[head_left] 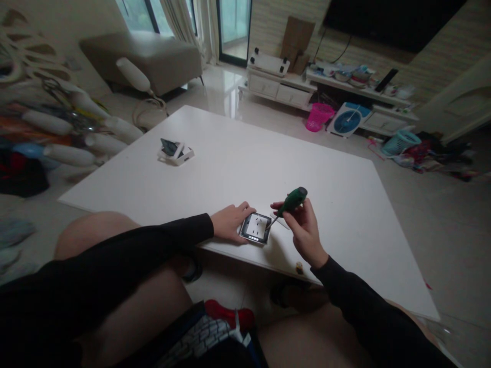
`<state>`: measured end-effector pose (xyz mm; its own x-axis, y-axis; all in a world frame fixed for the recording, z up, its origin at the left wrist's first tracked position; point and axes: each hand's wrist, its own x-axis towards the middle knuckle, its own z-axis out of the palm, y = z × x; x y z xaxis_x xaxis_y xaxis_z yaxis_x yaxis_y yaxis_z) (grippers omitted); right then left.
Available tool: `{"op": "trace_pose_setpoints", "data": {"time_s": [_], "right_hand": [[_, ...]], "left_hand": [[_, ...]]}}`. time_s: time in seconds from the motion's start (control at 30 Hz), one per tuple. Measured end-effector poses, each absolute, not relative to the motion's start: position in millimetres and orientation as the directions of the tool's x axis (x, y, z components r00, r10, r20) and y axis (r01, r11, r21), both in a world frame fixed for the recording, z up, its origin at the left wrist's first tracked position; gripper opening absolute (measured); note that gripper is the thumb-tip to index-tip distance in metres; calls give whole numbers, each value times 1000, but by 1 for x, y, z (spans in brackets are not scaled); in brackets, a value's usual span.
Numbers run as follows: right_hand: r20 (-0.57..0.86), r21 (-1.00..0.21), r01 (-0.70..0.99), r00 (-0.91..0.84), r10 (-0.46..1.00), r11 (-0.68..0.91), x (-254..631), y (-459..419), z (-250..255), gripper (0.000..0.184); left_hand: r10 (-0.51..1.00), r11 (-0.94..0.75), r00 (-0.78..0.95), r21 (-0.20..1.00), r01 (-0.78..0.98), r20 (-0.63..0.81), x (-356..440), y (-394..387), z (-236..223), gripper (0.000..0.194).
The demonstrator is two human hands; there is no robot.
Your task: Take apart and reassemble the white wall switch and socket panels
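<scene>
Head camera: a white desk (238, 168) stretches away from the person's knees; at its near edge, about the middle, lies the wall socket (255, 226) – a white face in a dark frame, lying face up; the left hand (230, 223) reaches in from the left, its fingers closed around the socket's left edge; the right hand (307, 232) stands to the right, thumb and fingers pinching the green handle of a screwdriver (293, 200); its shaft slants down to the left, the tip at the socket's right side – whether it sits in a screw I cannot tell; just right of the socket a thin white piece (280, 221) lies flat, partly behind the shaft; a small yellowish thing (299, 267) is near the edge, below the right wrist; far left on the desk, well apart, sits a white-and-dark stack of parts (176, 152), one dark piece tilted up.
</scene>
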<state>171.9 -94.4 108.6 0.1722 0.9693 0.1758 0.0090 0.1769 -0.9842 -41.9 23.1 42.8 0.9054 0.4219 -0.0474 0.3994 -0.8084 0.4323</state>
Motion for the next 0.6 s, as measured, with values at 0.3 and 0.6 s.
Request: {"op": "trace_pose_setpoints", "data": {"time_s": [0.3,0.6], "right_hand": [[160,-986,88,290,944,140,174,-92,108,41],[155,-987,83,272,950,137,173,-93,107,52]], "left_hand": [[425,-804,905,449,390,-26,-43,23,40,90],[422,-800,906,461,384,-22,-42,24,40,89]]}}
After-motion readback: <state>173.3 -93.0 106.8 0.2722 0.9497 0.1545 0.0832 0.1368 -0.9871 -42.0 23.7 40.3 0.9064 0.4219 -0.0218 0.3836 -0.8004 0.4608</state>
